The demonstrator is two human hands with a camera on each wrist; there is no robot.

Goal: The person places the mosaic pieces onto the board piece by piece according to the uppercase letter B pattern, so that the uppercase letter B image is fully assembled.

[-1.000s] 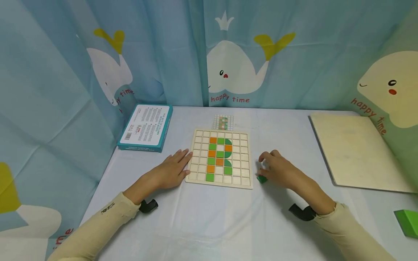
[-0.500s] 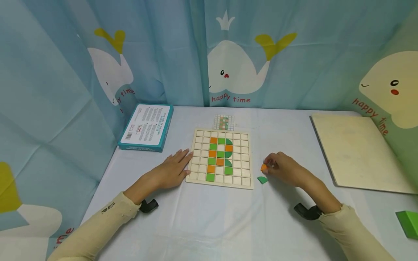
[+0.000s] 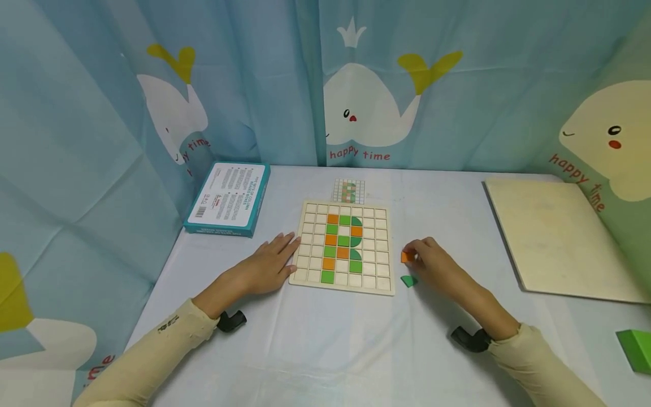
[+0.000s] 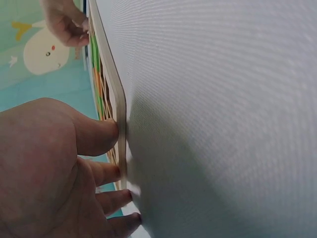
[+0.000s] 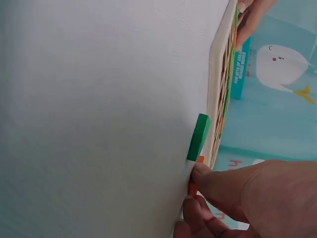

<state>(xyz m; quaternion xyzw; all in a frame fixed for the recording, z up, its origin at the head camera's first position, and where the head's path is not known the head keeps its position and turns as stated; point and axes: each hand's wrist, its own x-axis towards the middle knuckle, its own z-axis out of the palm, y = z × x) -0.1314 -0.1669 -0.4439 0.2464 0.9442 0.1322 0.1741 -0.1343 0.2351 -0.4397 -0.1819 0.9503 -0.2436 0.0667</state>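
A wooden grid board [image 3: 373, 271] lies mid-table with orange and green square tiles and dark green quarter-round tiles set in its cells. My left hand [image 3: 269, 264] rests at the board's left edge, fingers spread. In the left wrist view, the thumb [image 4: 101, 136] touches the board's rim [image 4: 119, 96]. To the right of the board, my right hand [image 3: 434, 263] pinches an orange tile [image 3: 406, 257] between thumb and fingers, at the table surface. Just in front of that hand lies a loose green quarter-round tile [image 3: 408, 281], seen edge-on as a green piece [image 5: 199, 138] in the right wrist view.
A small pattern card [image 3: 348, 191] lies behind the board. At the back left is a teal box [image 3: 226, 198]. A pale wooden panel [image 3: 559, 237] covers the right side, with a green block [image 3: 634, 350] nearer the front. Printed curtains [image 3: 285, 85] enclose the table.
My right hand has picked up the orange tile beside the green quarter-round, drawn back slightly, then moved left with it towards the board. The left hand stays put.
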